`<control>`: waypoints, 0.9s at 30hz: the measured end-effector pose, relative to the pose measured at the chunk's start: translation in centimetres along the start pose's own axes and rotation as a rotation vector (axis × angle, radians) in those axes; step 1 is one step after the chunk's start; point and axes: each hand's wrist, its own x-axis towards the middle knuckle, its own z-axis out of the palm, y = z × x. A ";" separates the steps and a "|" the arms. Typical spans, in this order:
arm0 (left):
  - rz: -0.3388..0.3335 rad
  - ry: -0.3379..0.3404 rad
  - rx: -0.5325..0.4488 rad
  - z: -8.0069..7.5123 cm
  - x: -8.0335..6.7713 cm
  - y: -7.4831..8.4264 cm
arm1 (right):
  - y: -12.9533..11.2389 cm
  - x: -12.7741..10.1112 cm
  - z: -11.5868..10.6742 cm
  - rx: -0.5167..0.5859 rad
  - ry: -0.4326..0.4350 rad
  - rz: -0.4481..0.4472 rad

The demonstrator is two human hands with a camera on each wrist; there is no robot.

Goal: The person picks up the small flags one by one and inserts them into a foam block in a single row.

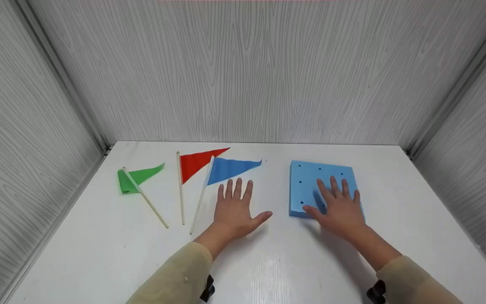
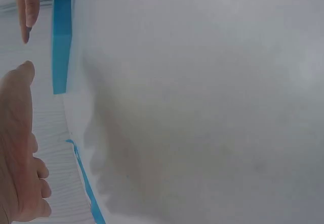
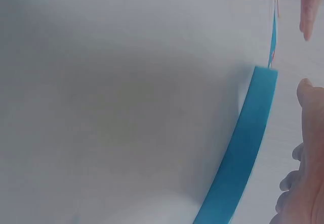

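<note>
My left hand (image 1: 235, 212) hovers palm down over the white table with its fingers straight and spread, just below the blue flag (image 1: 230, 169). The right hand (image 1: 341, 210) is spread the same way above the front right part of a light blue block (image 1: 310, 190), whose top has rows of small holes. A red flag (image 1: 194, 162) lies left of the blue one, and a green flag (image 1: 141, 175) with a folded end lies farthest left. Each flag has a thin pale stick. In the right wrist view the block's side (image 3: 243, 148) shows below the raised hand.
The white table (image 1: 99, 261) is bounded by a wood-grain back wall (image 1: 243, 71) and side walls (image 1: 19, 126) on the left and right. Dark straps show at both sleeves (image 1: 179, 274).
</note>
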 end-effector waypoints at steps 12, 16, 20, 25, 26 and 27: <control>0.086 -0.050 0.001 0.5 2.0 5.7 | 5.7 -2.0 -0.8 0.014 -0.020 0.069; 0.104 -0.078 0.017 1.3 2.4 7.2 | 6.5 -2.5 -0.3 0.013 -0.052 0.095; 0.126 -0.072 0.026 1.9 2.7 8.2 | 6.8 -2.8 0.3 -0.005 -0.086 0.100; 0.150 -0.093 0.012 2.2 2.8 8.9 | 6.7 -2.8 0.6 0.009 -0.099 0.098; 0.155 -0.097 0.001 2.2 2.7 8.9 | 6.6 -2.8 0.7 0.015 -0.100 0.099; 0.159 -0.102 -0.011 2.3 2.7 8.9 | 6.5 -2.8 0.7 0.022 -0.099 0.099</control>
